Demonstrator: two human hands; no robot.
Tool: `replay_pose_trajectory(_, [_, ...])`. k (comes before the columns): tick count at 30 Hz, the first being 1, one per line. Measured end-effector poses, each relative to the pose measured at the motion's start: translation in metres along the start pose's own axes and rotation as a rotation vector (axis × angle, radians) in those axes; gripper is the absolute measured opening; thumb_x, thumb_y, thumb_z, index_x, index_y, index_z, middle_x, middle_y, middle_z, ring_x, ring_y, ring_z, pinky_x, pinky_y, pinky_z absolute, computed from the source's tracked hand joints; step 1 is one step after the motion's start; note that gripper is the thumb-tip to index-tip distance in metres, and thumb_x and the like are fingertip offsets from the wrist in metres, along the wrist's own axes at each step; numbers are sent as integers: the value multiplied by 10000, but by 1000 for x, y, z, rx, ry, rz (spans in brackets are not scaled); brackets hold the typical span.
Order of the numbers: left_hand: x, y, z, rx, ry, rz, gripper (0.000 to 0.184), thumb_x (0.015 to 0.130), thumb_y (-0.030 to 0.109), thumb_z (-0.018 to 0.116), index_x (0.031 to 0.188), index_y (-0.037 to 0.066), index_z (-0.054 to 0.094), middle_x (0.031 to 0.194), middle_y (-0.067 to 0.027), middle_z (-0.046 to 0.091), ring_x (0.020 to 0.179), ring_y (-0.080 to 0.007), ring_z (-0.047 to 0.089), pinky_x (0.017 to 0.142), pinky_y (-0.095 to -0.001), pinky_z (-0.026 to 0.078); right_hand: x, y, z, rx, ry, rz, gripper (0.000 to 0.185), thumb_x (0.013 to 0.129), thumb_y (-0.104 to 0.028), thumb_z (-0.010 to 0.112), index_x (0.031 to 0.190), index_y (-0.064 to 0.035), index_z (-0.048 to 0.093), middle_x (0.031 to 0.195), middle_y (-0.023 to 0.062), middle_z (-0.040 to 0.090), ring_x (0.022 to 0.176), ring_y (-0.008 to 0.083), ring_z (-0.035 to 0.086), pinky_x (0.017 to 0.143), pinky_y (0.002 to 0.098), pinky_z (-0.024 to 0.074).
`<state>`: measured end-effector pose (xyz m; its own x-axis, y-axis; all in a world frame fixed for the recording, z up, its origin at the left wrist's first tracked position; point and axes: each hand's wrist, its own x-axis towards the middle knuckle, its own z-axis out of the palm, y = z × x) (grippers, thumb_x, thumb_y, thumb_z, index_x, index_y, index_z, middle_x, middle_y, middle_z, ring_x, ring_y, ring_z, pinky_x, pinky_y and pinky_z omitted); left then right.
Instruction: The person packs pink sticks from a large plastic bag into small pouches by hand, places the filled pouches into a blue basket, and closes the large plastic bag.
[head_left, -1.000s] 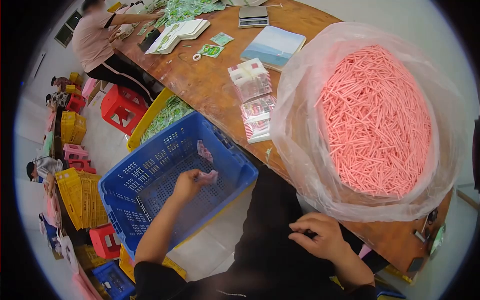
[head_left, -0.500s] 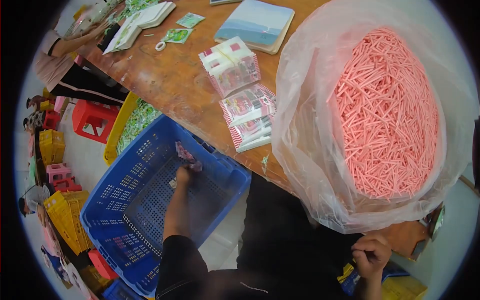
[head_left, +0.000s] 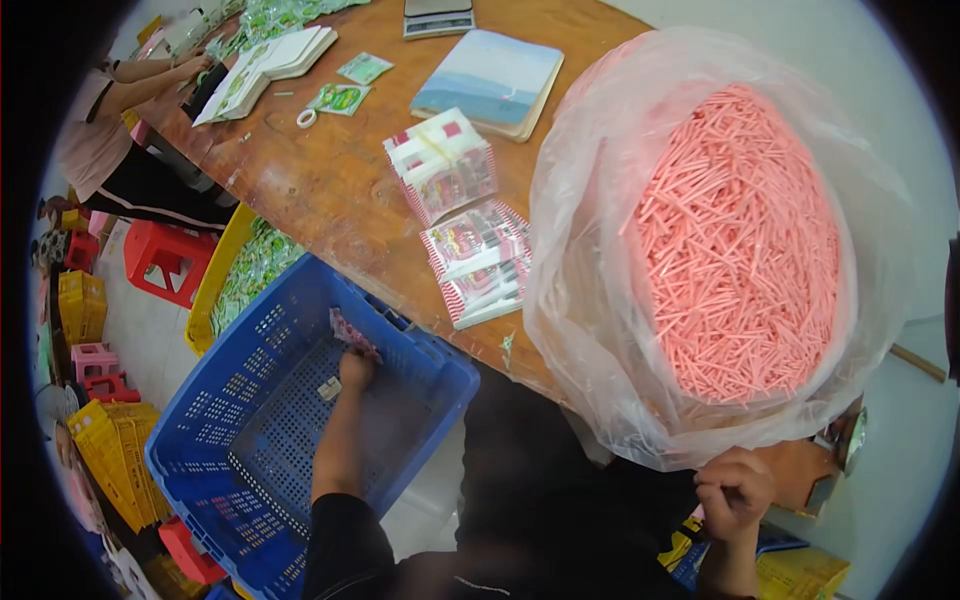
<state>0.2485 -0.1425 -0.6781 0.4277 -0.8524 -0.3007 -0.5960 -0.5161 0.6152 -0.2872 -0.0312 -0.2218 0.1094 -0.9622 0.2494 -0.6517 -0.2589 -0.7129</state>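
My left hand [head_left: 357, 369] reaches down into a blue plastic basket [head_left: 215, 375], its fingers closed at a small pink-and-white printed packet [head_left: 352, 331] by the far wall. The fingertips are partly hidden behind the hand. A small pale piece [head_left: 330, 388] lies on the basket floor. My right hand [head_left: 735, 493] is curled closed beside the lower edge of a big clear plastic bag [head_left: 585, 290], and nothing shows in its fingers. Thin pink sticks [head_left: 745, 245] fill the bag.
The wooden table [head_left: 345, 220] bears stacked printed pouches [head_left: 445, 165], more pouches [head_left: 480, 260], a blue-covered notebook [head_left: 490, 80], a tape roll [head_left: 306, 118] and a scale [head_left: 438, 18]. A yellow crate [head_left: 203, 310] of green packets adjoins the basket. Another person [head_left: 95, 140] works at left.
The whole view has shifted, moving the scene left and down and showing more of the scale. My left hand has drawn back slightly, uncovering more of the pale piece. My right hand stays curled.
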Motion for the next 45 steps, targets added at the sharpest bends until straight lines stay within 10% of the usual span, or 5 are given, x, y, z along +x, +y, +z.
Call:
replay_pose_trajectory(7, [-62,170,-109,-420,389,343,60,886,50,655,926,7,668,788,-72,622,711,-120,604,669,-260,485,5,25,-45,-84,269,126,85,777,25,670,862,29,670,747,74,612,626,128,522,599,232,398])
replay_pose_trajectory(15, [-115,382,-145,-159,227,768,177,866,176,682,920,10,711,888,-140,675,785,-267,651,714,-371,507,13,11,-51,-63,226,123,60,798,26,681,854,5,685,735,35,597,646,90,520,588,227,394])
replay_pose_trajectory(22, [-90,429,-111,434,162,672,212,864,197,601,862,17,713,780,-185,684,849,-360,664,741,-459,515,-16,22,-85,-37,358,160,83,792,-15,726,874,-11,719,712,35,625,579,81,509,537,230,395])
replay_pose_trajectory(36, [-106,425,-164,-144,475,967,139,845,131,715,896,4,688,795,-100,646,771,-229,631,713,-344,494,15,79,-144,-288,391,344,195,914,-210,639,893,-29,707,791,134,687,669,296,650,620,366,498])
replay_pose_trajectory(45, [-275,436,-137,-903,-411,632,100,941,84,571,1023,26,569,897,-82,638,730,-99,590,611,-236,489,94,199,-195,-703,390,250,203,895,-122,568,1043,-82,701,1010,151,689,946,344,657,842,433,514])
